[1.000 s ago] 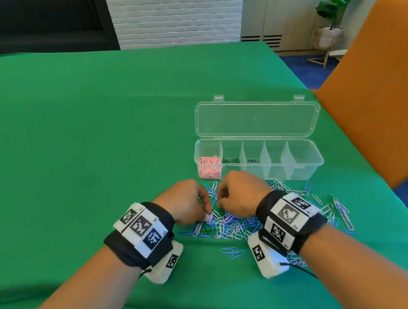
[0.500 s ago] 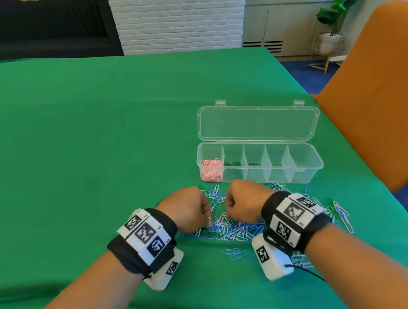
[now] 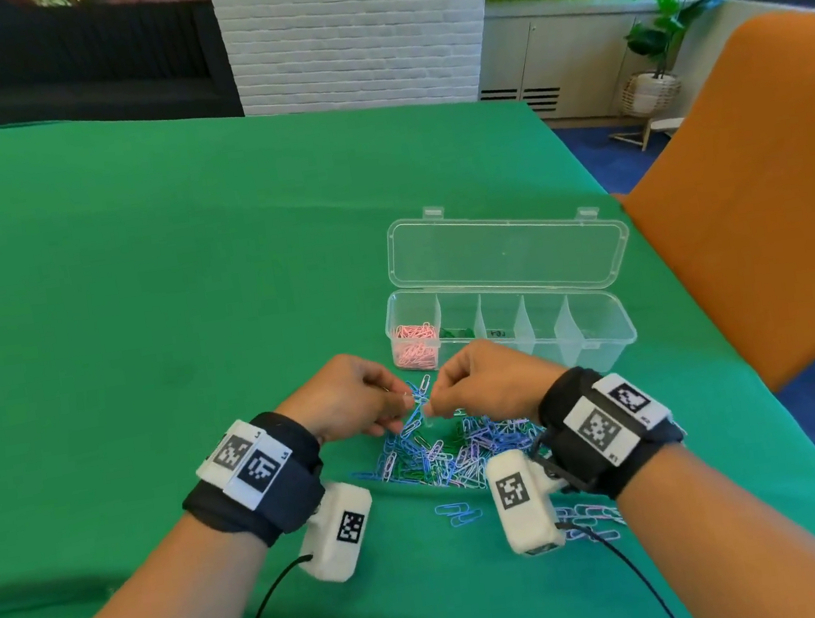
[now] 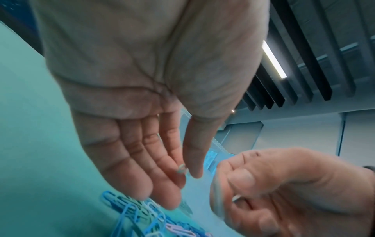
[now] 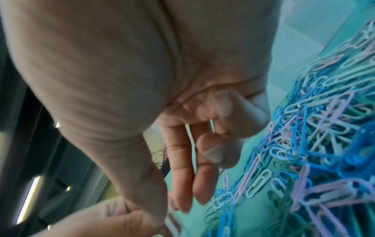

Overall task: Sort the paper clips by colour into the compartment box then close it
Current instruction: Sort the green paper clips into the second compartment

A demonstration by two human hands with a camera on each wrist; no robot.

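Note:
A pile of blue, lilac, white and green paper clips (image 3: 457,450) lies on the green table (image 3: 134,293), in front of the clear compartment box (image 3: 600,330). The box's lid (image 3: 507,254) is folded back. Pink clips (image 3: 415,346) fill the leftmost compartment and a few green clips (image 3: 456,333) lie in the one beside it. My left hand (image 3: 408,400) and right hand (image 3: 429,408) are just above the pile's far edge, each pinching clips of a tangled blue and white bunch (image 3: 415,414) that hangs between them. The left thumb and forefinger pinch a pale clip (image 4: 181,168).
An orange chair back (image 3: 770,209) stands close on the right past the table edge. Two loose blue clips (image 3: 458,512) lie nearer me, and more clips (image 3: 596,517) lie under my right wrist. A white brick pillar (image 3: 352,25) is beyond the table.
Both hands have risen off the pile and now hold a linked bunch of clips between them; before, they were low on the pile with fingers curled.

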